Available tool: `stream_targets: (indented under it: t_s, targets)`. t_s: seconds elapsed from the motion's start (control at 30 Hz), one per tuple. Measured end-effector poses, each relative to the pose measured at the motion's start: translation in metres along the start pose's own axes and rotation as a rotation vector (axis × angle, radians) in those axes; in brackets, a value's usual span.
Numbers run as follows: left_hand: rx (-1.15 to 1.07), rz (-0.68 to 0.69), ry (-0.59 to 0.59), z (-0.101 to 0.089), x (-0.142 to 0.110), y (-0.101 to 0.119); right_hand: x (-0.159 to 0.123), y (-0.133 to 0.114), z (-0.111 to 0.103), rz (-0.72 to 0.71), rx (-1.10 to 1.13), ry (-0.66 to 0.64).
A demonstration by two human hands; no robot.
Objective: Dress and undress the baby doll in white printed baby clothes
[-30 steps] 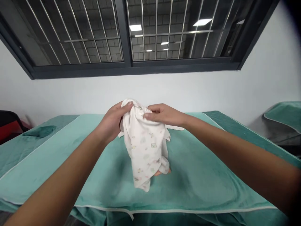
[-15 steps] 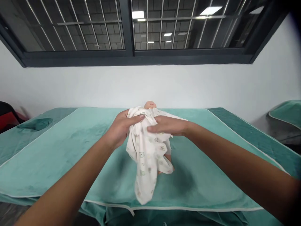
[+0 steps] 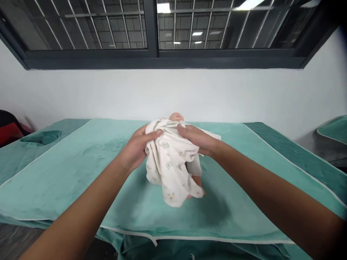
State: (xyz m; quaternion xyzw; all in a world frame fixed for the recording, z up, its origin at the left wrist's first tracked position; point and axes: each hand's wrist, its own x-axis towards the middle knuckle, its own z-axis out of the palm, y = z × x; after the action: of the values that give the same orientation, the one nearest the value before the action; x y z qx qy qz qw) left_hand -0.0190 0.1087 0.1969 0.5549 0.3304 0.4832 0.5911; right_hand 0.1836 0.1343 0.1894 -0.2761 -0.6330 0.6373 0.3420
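Note:
A white baby garment [image 3: 173,159] with a small pale print hangs bunched between my two hands. My left hand [image 3: 141,146] grips its upper left edge, thumb on top and fingers behind the cloth. My right hand [image 3: 199,139] holds the upper right side, its fingers partly hidden under the fabric. Behind the garment lies a baby doll [image 3: 176,116], its head toward the wall. One leg and foot [image 3: 198,181] show below white clothing [image 3: 194,167]. The garment covers most of the doll's body; whether it touches the doll I cannot tell.
The doll lies on a bed with a green plush cover [image 3: 103,162] edged in white piping. Behind it are a white wall [image 3: 121,94] and a barred window [image 3: 151,57]. A red and black object [image 3: 11,131] is at far left, green fabric [image 3: 334,128] at far right.
The garment has shifted slightly to the right, and its lower end first hung longer, then bunched up. The doll's head has come into sight. My view has tilted down.

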Motion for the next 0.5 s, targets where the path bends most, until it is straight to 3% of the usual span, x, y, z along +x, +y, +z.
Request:
stream_targets:
  t_s: [0.1, 0.17, 0.27, 0.33, 0.43, 0.5]
  targets:
    - [-0.072, 0.029, 0.047, 0.002, 0.004, 0.002, 0.003, -0.002, 0.0, 0.055, -0.04, -0.136]
    - [-0.078, -0.005, -0.02, 0.001, 0.005, 0.002, 0.007, -0.004, 0.001, -0.04, 0.054, -0.033]
    - [0.035, -0.123, -0.224, -0.004, 0.003, -0.001, 0.013, -0.005, 0.001, -0.181, 0.192, 0.196]
    - [0.116, -0.186, -0.304, -0.006, 0.001, -0.002, 0.014, -0.003, 0.001, -0.192, 0.219, 0.247]
    - [0.053, -0.061, -0.139, -0.004, 0.0, -0.001, 0.007, 0.002, 0.0, -0.119, 0.192, 0.195]
    - [-0.041, 0.054, 0.009, 0.003, 0.001, 0.0, 0.001, 0.004, 0.001, -0.039, 0.116, 0.056]
